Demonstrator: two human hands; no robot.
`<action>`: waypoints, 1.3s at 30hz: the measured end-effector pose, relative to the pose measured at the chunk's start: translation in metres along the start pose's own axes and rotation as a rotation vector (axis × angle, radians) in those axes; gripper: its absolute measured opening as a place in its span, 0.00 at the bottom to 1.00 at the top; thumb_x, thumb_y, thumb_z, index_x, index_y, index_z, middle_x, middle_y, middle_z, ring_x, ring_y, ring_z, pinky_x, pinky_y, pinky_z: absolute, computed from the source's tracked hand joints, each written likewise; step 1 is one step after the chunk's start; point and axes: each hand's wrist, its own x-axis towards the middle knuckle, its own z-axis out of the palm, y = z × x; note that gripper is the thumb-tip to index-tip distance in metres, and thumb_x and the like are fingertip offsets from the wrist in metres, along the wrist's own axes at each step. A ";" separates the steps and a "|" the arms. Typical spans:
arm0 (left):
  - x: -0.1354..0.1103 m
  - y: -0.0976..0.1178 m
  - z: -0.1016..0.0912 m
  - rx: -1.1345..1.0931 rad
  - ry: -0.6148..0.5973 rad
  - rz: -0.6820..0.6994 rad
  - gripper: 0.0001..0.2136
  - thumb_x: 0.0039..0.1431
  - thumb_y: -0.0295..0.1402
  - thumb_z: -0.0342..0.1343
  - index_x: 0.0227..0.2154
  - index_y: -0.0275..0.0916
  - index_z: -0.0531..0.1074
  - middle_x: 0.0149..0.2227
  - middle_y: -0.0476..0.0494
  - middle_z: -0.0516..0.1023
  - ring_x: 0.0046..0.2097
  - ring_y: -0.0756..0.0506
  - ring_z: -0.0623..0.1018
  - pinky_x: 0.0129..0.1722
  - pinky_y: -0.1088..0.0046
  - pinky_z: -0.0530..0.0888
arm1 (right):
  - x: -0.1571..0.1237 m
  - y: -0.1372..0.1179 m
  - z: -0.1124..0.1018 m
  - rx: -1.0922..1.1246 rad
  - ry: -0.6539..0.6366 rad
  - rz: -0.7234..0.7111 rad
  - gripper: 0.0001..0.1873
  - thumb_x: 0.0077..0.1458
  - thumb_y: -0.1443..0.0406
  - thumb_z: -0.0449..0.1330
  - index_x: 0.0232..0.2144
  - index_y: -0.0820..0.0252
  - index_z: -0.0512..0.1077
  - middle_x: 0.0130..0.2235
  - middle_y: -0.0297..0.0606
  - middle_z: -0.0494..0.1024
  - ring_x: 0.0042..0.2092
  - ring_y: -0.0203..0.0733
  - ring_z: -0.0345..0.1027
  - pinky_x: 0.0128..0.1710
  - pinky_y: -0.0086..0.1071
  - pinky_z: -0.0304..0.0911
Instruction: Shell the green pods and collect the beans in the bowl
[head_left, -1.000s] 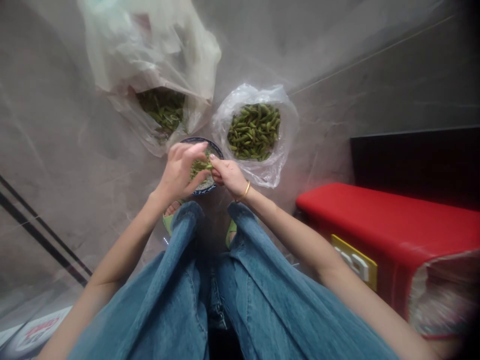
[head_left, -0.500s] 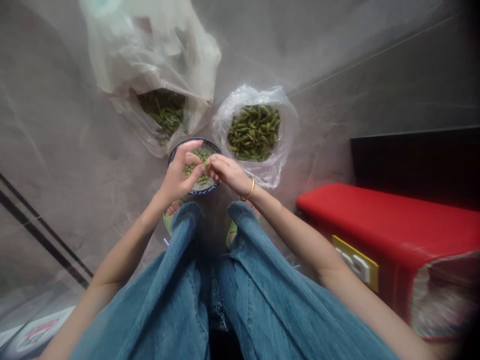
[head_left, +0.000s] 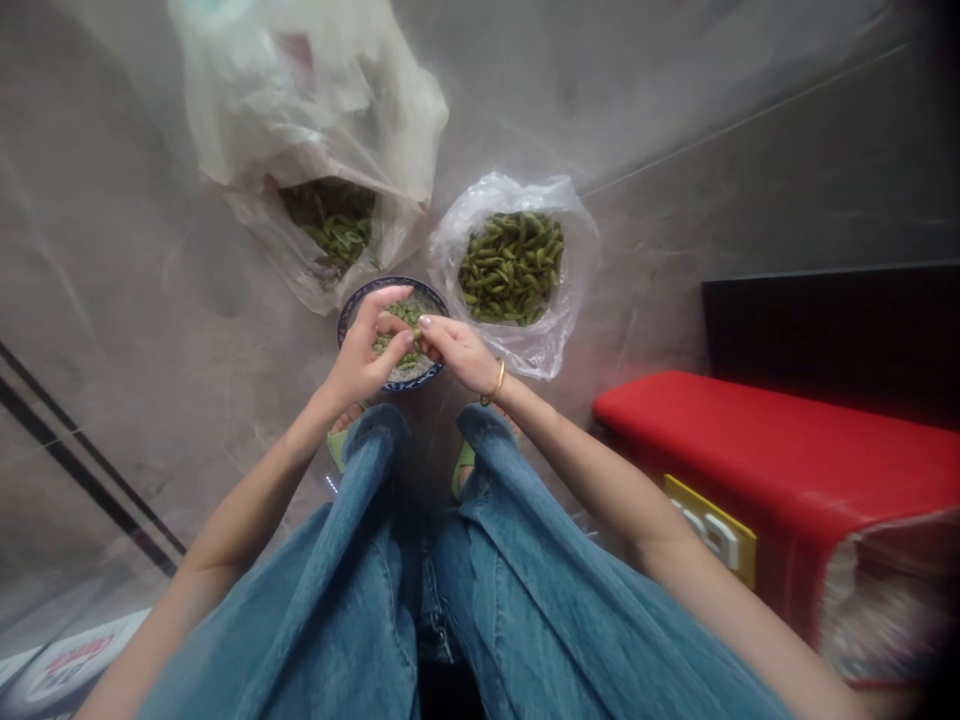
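My left hand [head_left: 360,358] and my right hand [head_left: 466,355] meet over a blue-rimmed bowl [head_left: 420,381]. Both pinch a small green soybean pod [head_left: 417,336] between thumb and fingertips, largely hidden by the fingers. Shelled green beans [head_left: 403,312] lie in the bowl beneath. A gold bangle circles my right wrist. Just beyond that hand, a clear plastic bag [head_left: 551,350] stands open, full of green pods [head_left: 514,265]. Behind the bowl to the left, a larger whitish plastic bag [head_left: 322,110] gapes toward me with more green pods [head_left: 330,220] inside.
The bowl and bags rest on a grey tiled floor [head_left: 127,280]. At the right is a red padded box [head_left: 750,430] with a yellow plate, and a dark panel [head_left: 825,330] behind it. My denim-covered knees [head_left: 495,500] flank the space below the bowl.
My hands stay together over the bowl, with the right fingers shifted slightly on the pod. The whole view has moved a little; bags and bowl stand as before.
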 end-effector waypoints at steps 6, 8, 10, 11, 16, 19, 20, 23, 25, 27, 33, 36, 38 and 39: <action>0.001 0.005 0.001 0.129 0.035 0.041 0.17 0.60 0.45 0.54 0.48 0.42 0.67 0.31 0.49 0.74 0.32 0.49 0.74 0.37 0.73 0.70 | -0.001 -0.002 0.004 0.003 0.025 0.002 0.30 0.52 0.40 0.52 0.18 0.60 0.59 0.20 0.28 0.56 0.24 0.30 0.48 0.24 0.28 0.47; 0.003 0.008 0.000 0.213 0.012 0.039 0.16 0.61 0.48 0.49 0.36 0.39 0.72 0.28 0.48 0.73 0.31 0.50 0.72 0.35 0.74 0.68 | -0.001 -0.002 0.004 -0.001 0.033 0.004 0.31 0.52 0.40 0.51 0.18 0.60 0.59 0.20 0.28 0.56 0.25 0.30 0.48 0.25 0.27 0.47; 0.004 0.011 -0.001 0.290 -0.080 0.066 0.21 0.63 0.48 0.45 0.26 0.38 0.72 0.27 0.46 0.73 0.30 0.49 0.72 0.34 0.74 0.68 | -0.001 -0.003 0.004 0.019 0.010 0.010 0.31 0.52 0.40 0.51 0.16 0.60 0.58 0.19 0.28 0.55 0.24 0.29 0.47 0.25 0.27 0.48; 0.005 0.012 -0.002 0.312 -0.135 0.087 0.22 0.64 0.48 0.44 0.24 0.38 0.71 0.26 0.46 0.74 0.30 0.49 0.72 0.34 0.74 0.68 | -0.001 -0.004 0.003 0.031 -0.014 0.018 0.32 0.52 0.40 0.51 0.16 0.60 0.58 0.19 0.28 0.55 0.24 0.29 0.47 0.24 0.27 0.48; 0.003 0.018 -0.006 0.430 -0.275 0.216 0.17 0.63 0.41 0.47 0.25 0.39 0.75 0.24 0.46 0.75 0.29 0.50 0.73 0.33 0.75 0.68 | -0.004 -0.011 -0.005 0.050 -0.166 0.066 0.30 0.52 0.42 0.53 0.17 0.61 0.62 0.18 0.28 0.56 0.23 0.29 0.48 0.23 0.27 0.46; 0.000 0.024 -0.005 0.451 -0.330 0.288 0.13 0.62 0.38 0.51 0.26 0.39 0.75 0.26 0.46 0.76 0.30 0.50 0.74 0.33 0.76 0.68 | -0.006 -0.016 -0.010 0.065 -0.239 0.069 0.30 0.51 0.42 0.55 0.16 0.61 0.61 0.18 0.28 0.57 0.23 0.28 0.48 0.22 0.26 0.45; -0.001 0.026 -0.004 0.441 -0.345 0.301 0.13 0.62 0.36 0.51 0.26 0.39 0.75 0.26 0.47 0.77 0.30 0.50 0.74 0.33 0.76 0.68 | -0.007 -0.018 -0.012 0.072 -0.265 0.065 0.29 0.51 0.42 0.55 0.16 0.61 0.62 0.18 0.28 0.58 0.23 0.28 0.48 0.21 0.26 0.45; -0.004 0.035 -0.002 0.408 -0.393 0.315 0.13 0.62 0.34 0.49 0.26 0.39 0.75 0.26 0.46 0.76 0.30 0.50 0.74 0.32 0.75 0.69 | -0.011 -0.020 -0.016 0.092 -0.359 0.064 0.29 0.53 0.44 0.55 0.17 0.63 0.64 0.18 0.29 0.59 0.21 0.27 0.48 0.20 0.26 0.44; -0.007 0.040 -0.001 0.409 -0.440 0.319 0.14 0.63 0.34 0.49 0.24 0.39 0.74 0.25 0.46 0.74 0.30 0.50 0.73 0.31 0.75 0.68 | -0.014 -0.021 -0.019 0.121 -0.436 0.103 0.29 0.54 0.45 0.56 0.17 0.63 0.65 0.16 0.28 0.58 0.20 0.26 0.46 0.19 0.25 0.42; -0.011 0.044 0.000 0.416 -0.483 0.324 0.16 0.63 0.35 0.48 0.21 0.39 0.71 0.23 0.46 0.71 0.29 0.50 0.71 0.30 0.75 0.67 | -0.017 -0.020 -0.021 0.183 -0.519 0.184 0.28 0.53 0.45 0.57 0.18 0.64 0.66 0.15 0.26 0.55 0.19 0.25 0.43 0.17 0.25 0.40; -0.011 0.058 -0.006 0.361 -0.651 0.283 0.14 0.64 0.35 0.49 0.25 0.39 0.73 0.23 0.47 0.70 0.29 0.50 0.70 0.30 0.76 0.65 | -0.028 -0.014 -0.021 0.458 -0.716 0.402 0.26 0.51 0.49 0.62 0.17 0.63 0.63 0.15 0.22 0.50 0.17 0.24 0.39 0.16 0.25 0.39; -0.005 0.062 -0.020 0.405 -0.654 0.185 0.16 0.64 0.38 0.48 0.24 0.38 0.72 0.24 0.48 0.72 0.30 0.51 0.71 0.32 0.77 0.66 | -0.031 -0.010 -0.019 0.659 -0.768 0.374 0.27 0.53 0.52 0.61 0.13 0.60 0.56 0.14 0.24 0.49 0.17 0.26 0.43 0.17 0.26 0.43; 0.001 0.061 -0.032 0.539 -0.507 0.136 0.17 0.65 0.40 0.46 0.25 0.37 0.72 0.26 0.48 0.74 0.31 0.50 0.72 0.34 0.76 0.67 | -0.032 -0.008 -0.020 0.765 -0.759 0.324 0.27 0.55 0.54 0.59 0.14 0.60 0.54 0.15 0.26 0.50 0.18 0.28 0.44 0.18 0.26 0.45; 0.006 0.059 -0.039 0.630 -0.388 0.121 0.18 0.66 0.40 0.45 0.26 0.37 0.72 0.27 0.47 0.75 0.33 0.50 0.72 0.36 0.74 0.67 | -0.031 -0.008 -0.021 0.795 -0.731 0.302 0.25 0.56 0.55 0.57 0.15 0.60 0.54 0.16 0.26 0.50 0.18 0.28 0.45 0.18 0.25 0.45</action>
